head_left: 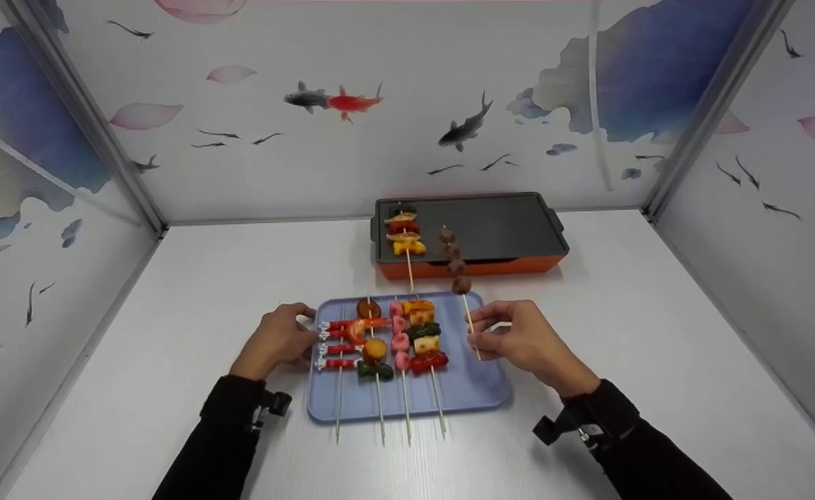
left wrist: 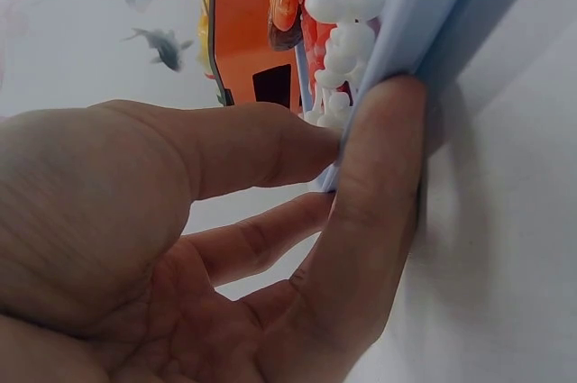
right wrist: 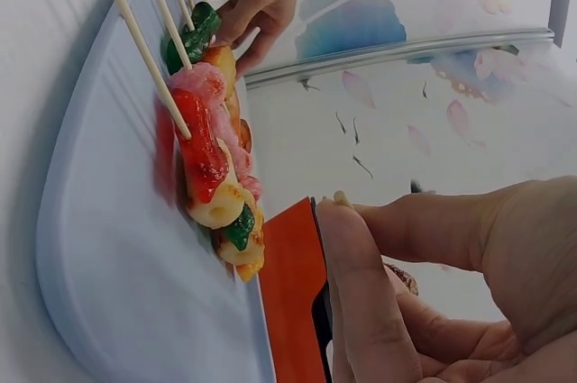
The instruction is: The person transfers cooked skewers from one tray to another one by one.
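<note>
My right hand (head_left: 522, 340) pinches the bare stick of a meatball skewer (head_left: 456, 267) between thumb and fingers, over the right part of the blue tray (head_left: 473, 389). Its brown balls point away toward the grill's front edge. At the tray's left edge, my left hand (head_left: 278, 340) grips the rim, the thumb on its inner side and a finger along the outside in the left wrist view. Several skewers lie side by side on the tray: red-and-white pieces (head_left: 341, 349), a mixed one with shrimp (head_left: 374, 349), pink pieces (head_left: 400, 342) and mixed vegetables (head_left: 426, 340).
Behind the tray stands an orange grill (head_left: 490, 226) with a dark flat plate. One mixed skewer (head_left: 405, 229) lies on the plate's left end, its stick reaching over the front edge toward the tray. Printed walls enclose the white table (head_left: 240, 264).
</note>
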`<state>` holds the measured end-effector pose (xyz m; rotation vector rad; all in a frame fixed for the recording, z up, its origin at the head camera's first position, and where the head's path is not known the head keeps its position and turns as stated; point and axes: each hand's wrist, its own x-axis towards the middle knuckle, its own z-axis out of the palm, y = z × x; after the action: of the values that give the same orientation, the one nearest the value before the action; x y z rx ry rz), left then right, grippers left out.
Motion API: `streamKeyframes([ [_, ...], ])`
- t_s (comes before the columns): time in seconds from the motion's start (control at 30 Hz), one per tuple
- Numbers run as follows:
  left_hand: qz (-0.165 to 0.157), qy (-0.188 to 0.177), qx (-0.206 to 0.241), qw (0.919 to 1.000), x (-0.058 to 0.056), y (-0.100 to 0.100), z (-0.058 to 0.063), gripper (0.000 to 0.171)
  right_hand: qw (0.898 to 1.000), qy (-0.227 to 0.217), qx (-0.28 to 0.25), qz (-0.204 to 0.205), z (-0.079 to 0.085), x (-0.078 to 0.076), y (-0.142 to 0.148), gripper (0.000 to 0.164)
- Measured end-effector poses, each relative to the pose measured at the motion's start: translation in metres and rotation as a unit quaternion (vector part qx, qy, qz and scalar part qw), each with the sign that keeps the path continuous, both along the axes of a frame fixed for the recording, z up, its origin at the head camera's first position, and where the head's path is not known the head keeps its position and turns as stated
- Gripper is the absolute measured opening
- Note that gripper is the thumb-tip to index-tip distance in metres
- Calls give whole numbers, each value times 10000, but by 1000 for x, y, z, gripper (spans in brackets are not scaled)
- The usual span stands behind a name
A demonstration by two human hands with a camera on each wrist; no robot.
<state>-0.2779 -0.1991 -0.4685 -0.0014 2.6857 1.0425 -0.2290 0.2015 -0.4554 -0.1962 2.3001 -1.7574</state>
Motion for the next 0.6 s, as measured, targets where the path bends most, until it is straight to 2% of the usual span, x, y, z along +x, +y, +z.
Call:
streamKeyframes([
  [0.4, -28, 15, -15, 10000, 1, -1, 0, 48, 9999, -94, 70, 22, -2, 13, 6, 43],
  [0.6, -56, -51, 284, 9996, 2, -2, 0, 48, 9998, -109, 12, 144, -4, 18, 9, 42],
])
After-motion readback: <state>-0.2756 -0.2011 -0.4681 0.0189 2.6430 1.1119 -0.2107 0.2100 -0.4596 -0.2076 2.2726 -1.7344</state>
